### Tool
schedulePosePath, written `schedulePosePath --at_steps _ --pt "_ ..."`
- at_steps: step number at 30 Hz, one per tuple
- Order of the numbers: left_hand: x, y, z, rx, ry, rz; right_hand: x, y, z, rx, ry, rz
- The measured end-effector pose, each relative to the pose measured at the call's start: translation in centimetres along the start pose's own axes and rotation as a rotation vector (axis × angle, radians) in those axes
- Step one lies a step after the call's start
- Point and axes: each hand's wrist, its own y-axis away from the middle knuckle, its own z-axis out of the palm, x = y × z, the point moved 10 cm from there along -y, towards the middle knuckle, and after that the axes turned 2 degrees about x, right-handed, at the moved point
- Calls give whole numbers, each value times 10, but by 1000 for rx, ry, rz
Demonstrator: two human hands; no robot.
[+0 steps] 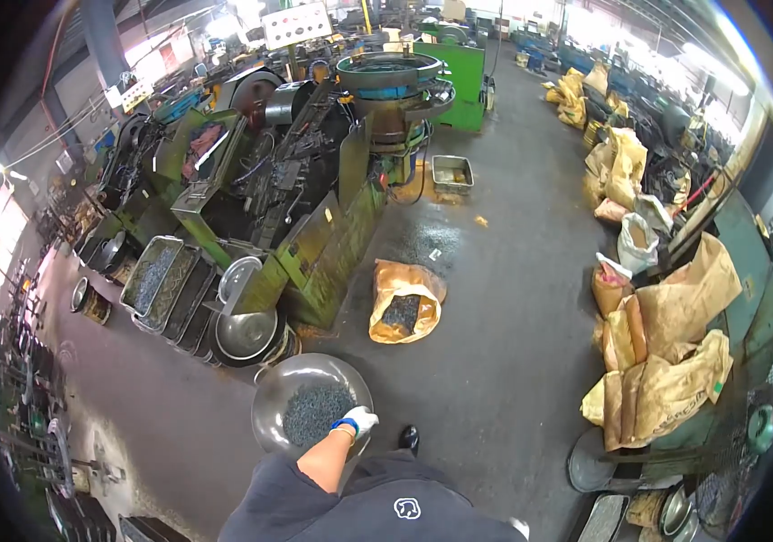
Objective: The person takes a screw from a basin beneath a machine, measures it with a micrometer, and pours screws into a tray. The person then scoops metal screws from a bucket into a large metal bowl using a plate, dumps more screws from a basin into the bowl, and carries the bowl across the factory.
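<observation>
My left hand, in a white glove with a blue cuff, is closed on the right side of a wide round metal pan. The pan is in front of my body, with a heap of small dark metal pieces inside. Only a small white bit of my right hand shows beside my dark shirt at the bottom edge; its fingers cannot be made out. Ahead on the floor stands an open brown paper sack with similar dark pieces in it.
Green oily machines stand at the left, with metal basins and a crate of dark parts beside them. A metal tray sits farther up the aisle. Paper sacks line the right side. My shoe is near the pan.
</observation>
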Motion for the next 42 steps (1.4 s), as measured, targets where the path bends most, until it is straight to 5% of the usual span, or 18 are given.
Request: schedulePosePath --at_steps 1,4,7,12,14,16,19,20,22,26,28,34,39,41,42 --pt "22 -7 -7 0 6 6 -32 -4 -12 63 -387 249" --pt "67 -19 -37 121 93 50 -130 -6 -36 167 -701 389" --pt "75 -37 -40 70 277 -100 -200 -47 -45 147 -682 256" --pt "62 -47 -43 32 -61 -119 -234 -117 -41 20 -577 291" --pt "-12 -92 -16 55 -60 -142 -238 -144 -48 8 -491 305" --pt "-83 -104 7 26 277 -370 -216 -194 -40 -169 -238 255" --pt "-7 -46 -14 -120 -534 -160 -258 -251 -56 -208 -178 42" --pt "-21 -49 -9 -157 -617 -213 -268 -269 -63 -199 -242 133" --pt "-46 -67 8 -170 -383 -211 -315 -283 -82 -146 -404 421" --pt "55 -78 -12 -49 -351 -8 -417 -372 -126 -102 -278 97" --pt "150 -30 -32 202 921 -577 -476 -379 -142 -131 -365 126" --pt "210 -104 -61 192 982 -275 -572 -456 -129 -186 -312 10" --pt "181 -125 -82 300 825 -424 -636 -455 -74 -290 -329 75" --pt "163 -135 -71 50 886 -491 -642 -468 -51 -307 -292 42" --pt "160 -143 -86 88 614 -392 -653 -478 -41 -320 -263 0"
